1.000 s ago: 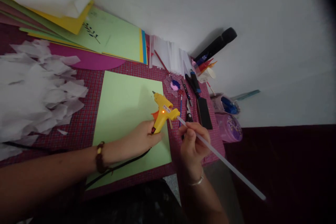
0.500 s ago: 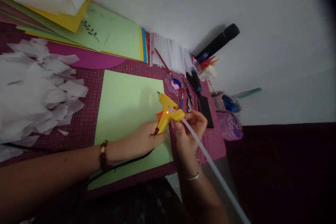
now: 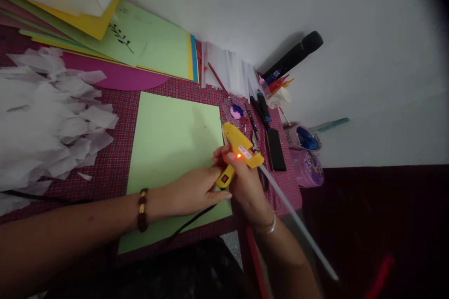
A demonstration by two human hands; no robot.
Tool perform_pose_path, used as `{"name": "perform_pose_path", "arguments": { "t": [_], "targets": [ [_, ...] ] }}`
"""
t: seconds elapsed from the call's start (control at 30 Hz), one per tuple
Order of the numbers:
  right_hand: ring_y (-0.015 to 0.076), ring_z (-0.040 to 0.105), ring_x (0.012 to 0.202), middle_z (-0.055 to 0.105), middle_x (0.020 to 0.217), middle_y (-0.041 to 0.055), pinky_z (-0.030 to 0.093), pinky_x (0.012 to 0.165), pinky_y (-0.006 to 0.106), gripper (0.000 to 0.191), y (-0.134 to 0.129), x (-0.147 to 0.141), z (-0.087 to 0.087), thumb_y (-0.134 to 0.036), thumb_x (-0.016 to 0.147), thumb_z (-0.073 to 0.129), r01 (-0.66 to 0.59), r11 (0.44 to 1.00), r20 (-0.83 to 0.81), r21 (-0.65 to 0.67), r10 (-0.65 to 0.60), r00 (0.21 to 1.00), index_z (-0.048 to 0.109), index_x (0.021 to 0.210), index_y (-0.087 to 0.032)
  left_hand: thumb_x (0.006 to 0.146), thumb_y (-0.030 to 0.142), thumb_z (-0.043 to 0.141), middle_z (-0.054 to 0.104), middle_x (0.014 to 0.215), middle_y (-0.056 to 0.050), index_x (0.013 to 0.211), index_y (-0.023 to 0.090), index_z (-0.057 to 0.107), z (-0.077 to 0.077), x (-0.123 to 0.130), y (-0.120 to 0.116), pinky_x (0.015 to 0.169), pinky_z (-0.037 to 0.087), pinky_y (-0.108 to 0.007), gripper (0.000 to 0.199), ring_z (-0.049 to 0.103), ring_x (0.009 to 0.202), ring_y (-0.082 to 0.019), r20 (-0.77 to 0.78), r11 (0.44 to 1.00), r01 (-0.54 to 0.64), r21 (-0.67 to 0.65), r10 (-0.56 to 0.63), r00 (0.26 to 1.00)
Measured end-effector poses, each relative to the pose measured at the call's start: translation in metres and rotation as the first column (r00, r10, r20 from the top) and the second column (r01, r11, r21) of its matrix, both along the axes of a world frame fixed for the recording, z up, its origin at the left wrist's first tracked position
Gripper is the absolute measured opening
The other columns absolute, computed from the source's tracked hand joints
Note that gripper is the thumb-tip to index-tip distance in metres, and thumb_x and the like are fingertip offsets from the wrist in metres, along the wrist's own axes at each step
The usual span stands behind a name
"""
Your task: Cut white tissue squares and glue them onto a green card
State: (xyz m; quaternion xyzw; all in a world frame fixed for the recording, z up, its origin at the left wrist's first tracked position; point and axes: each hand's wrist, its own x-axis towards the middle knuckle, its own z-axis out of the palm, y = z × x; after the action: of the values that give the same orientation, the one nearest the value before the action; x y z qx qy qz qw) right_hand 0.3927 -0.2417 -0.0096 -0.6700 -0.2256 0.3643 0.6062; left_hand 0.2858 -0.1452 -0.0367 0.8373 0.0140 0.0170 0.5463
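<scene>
Both hands meet at the handle of a yellow glue gun [image 3: 242, 142], held over the right edge of a light green sheet [image 3: 171, 135]. The right hand [image 3: 249, 191] is wrapped around the handle, its thumb lying across the side of the body; the left hand [image 3: 196, 189] touches the lower handle with its thumb loose along the bottom, and whether its hidden fingers grip cannot be told. A small light [image 3: 239, 155] glows on the gun's side, and a long translucent glue stick [image 3: 298, 217] runs from its rear end, slanting down past the right forearm. The step in hand seems to be getting the gun seated in the right hand; the next move would call for a firm hold on the handle, fingers clear of the nozzle, which points away from the person, and room for the trailing stick. A black cord [image 3: 189, 223] lies beneath the left wrist. Farther out, on the checked cloth [image 3: 121, 131], a heap of white paper pieces [image 3: 45, 117] spreads to the left, coloured sheets [image 3: 161, 46] are stacked toward the wall, and white strips [image 3: 229, 72] lie near a small dish [image 3: 228, 111] of blue and pink.
</scene>
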Motion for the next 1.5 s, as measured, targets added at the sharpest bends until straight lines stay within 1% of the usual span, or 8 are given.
{"name": "perform_pose_path", "arguments": {
  "t": [0.1,0.23,0.5,0.63,0.87,1.0,1.2,1.5],
  "targets": [
    [0.013,0.056,0.059,0.062,0.073,0.0008,0.047,0.053,0.024,0.021,0.001,0.019,0.003,-0.041,0.078,0.062,-0.007,0.991,0.011,-0.132,0.009,1.0,0.061,0.078,-0.02,0.09,0.034,0.051,0.062,0.07,-0.002,0.091,0.015,0.059,0.007,-0.002,0.003,0.055,0.038,-0.029,0.02,0.053,0.058,-0.016,-0.108,0.999,0.034,0.029,-0.031,0.994],
    [0.0108,0.048,0.05,0.057,0.061,-0.0005,0.037,0.043,0.023,0.041,0.006,0.039,0.003,-0.059,0.078,0.058,-0.11,0.94,0.118,-0.324,0.155,0.981,0.058,0.067,-0.02,0.087,0.024,0.048,0.059,0.065,0.0,0.087,0.016,0.062,0.008,-0.001,0.004,0.055,0.032,-0.027,0.016,0.05,0.057,-0.014,-0.074,0.998,0.046,0.045,-0.042,0.996],
    [0.0095,0.042,0.041,0.05,0.049,-0.0026,0.032,0.04,0.024,0.06,0.012,0.044,-0.009,-0.079,0.072,0.053,-0.162,0.917,0.273,-0.364,0.271,0.923,0.051,0.057,-0.022,0.087,0.018,0.045,0.054,0.063,0.002,0.072,0.017,0.055,0.007,0.0,0.004,0.055,0.029,-0.027,0.018,0.046,0.056,-0.012,-0.06,0.997,0.076,0.018,-0.075,0.995],
    [0.0099,0.042,0.041,0.046,0.044,-0.0026,0.032,0.04,0.024,0.062,0.012,0.043,-0.009,-0.08,0.072,0.054,-0.196,0.922,0.278,-0.335,0.296,0.914,0.047,0.05,-0.022,0.086,0.015,0.044,0.052,0.062,0.001,0.066,0.018,0.05,0.006,0.0,0.003,0.056,0.03,-0.028,0.02,0.044,0.057,-0.012,-0.039,0.997,0.073,0.023,-0.072,0.997],
    [0.0101,0.046,0.041,0.053,0.051,-0.0032,0.035,0.038,0.022,0.056,0.009,0.043,0.0,-0.075,0.074,0.057,-0.163,0.926,0.325,-0.34,0.279,0.904,0.062,0.074,-0.019,0.087,0.015,0.044,0.059,0.07,-0.001,0.07,0.018,0.051,0.0,-0.001,0.003,0.062,0.035,-0.028,0.019,0.05,0.064,-0.014,-0.012,0.996,0.077,0.043,-0.076,0.997],
    [0.0091,0.044,0.042,0.053,0.052,-0.0029,0.035,0.039,0.022,0.054,0.011,0.044,-0.004,-0.073,0.072,0.059,-0.082,0.93,0.362,-0.36,0.22,0.906,0.057,0.068,-0.019,0.086,0.014,0.045,0.059,0.07,-0.001,0.069,0.018,0.05,0.002,0.0,0.003,0.061,0.035,-0.027,0.019,0.05,0.063,-0.014,-0.043,0.995,0.09,0.05,-0.088,0.995],
    [0.0111,0.044,0.045,0.049,0.051,-0.004,0.035,0.04,0.023,0.04,0.014,0.046,-0.011,-0.059,0.069,0.067,-0.07,0.924,0.384,-0.376,0.224,0.896,0.05,0.066,-0.023,0.086,0.016,0.044,0.057,0.066,0.0,0.068,0.018,0.049,-0.001,0.001,0.003,0.058,0.031,-0.027,0.019,0.046,0.06,-0.013,-0.031,0.995,0.091,0.05,-0.089,0.996],
    [0.0109,0.045,0.045,0.049,0.052,-0.0051,0.036,0.043,0.022,0.036,0.006,0.047,-0.004,-0.056,0.075,0.063,-0.107,0.919,0.34,-0.38,0.246,0.908,0.059,0.078,-0.02,0.086,0.014,0.044,0.058,0.07,-0.002,0.069,0.018,0.05,0.002,0.0,0.004,0.062,0.035,-0.028,0.018,0.048,0.063,-0.014,-0.031,0.994,0.105,0.034,-0.104,0.994]
  ]
}}
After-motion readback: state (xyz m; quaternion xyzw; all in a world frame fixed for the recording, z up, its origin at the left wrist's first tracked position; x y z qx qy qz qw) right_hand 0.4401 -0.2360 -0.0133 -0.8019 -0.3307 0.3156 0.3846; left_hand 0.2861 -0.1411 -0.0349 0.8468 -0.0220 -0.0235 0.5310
